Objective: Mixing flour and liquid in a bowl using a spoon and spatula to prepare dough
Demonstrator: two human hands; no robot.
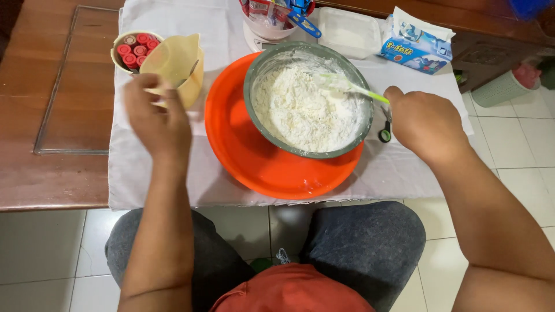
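A grey-green bowl (254,75) full of white flour stands tilted inside a larger orange basin (243,156) on a white cloth. My right hand (425,121) grips the handle of a pale green spatula (347,85), whose blade lies in the flour. My left hand (155,118) is raised at the left, fingers curled around the handle side of a cream plastic jug (176,60). The jug leans beside a small cup of red-capped tubes (134,49).
The white cloth (144,173) covers a brown wooden table (52,115). Behind the bowl stand a container of utensils (272,17), a white lidded box (350,32) and a blue-white packet (416,43). Small scissors (385,130) lie by my right hand. Tiled floor lies below.
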